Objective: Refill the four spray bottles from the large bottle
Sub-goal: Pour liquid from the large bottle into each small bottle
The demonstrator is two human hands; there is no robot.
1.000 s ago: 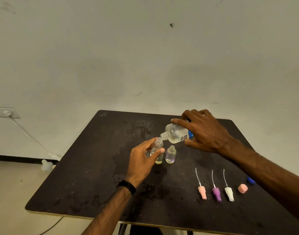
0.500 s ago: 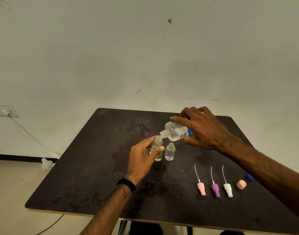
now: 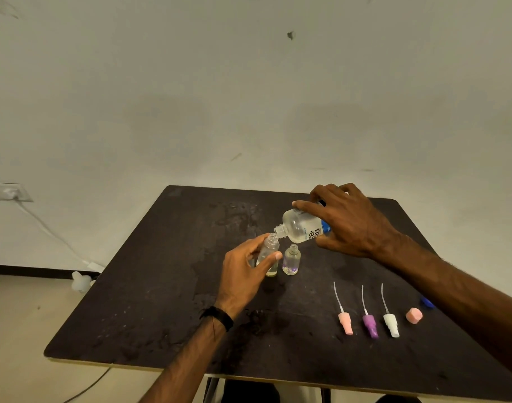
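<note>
My left hand (image 3: 243,274) has its fingers wrapped around a small open spray bottle (image 3: 268,254) standing on the dark table (image 3: 150,301). My right hand (image 3: 347,222) grips the large bottle (image 3: 302,226), tipped with its mouth just beside that neck. A second small bottle (image 3: 291,260) stands just to the right.

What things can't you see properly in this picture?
- Head view: the left hand covers much of the small bottle it holds; its fill level is unclear.
- The right hand hides the large bottle's back half.
- The right arm covers most of the blue cap.
</note>
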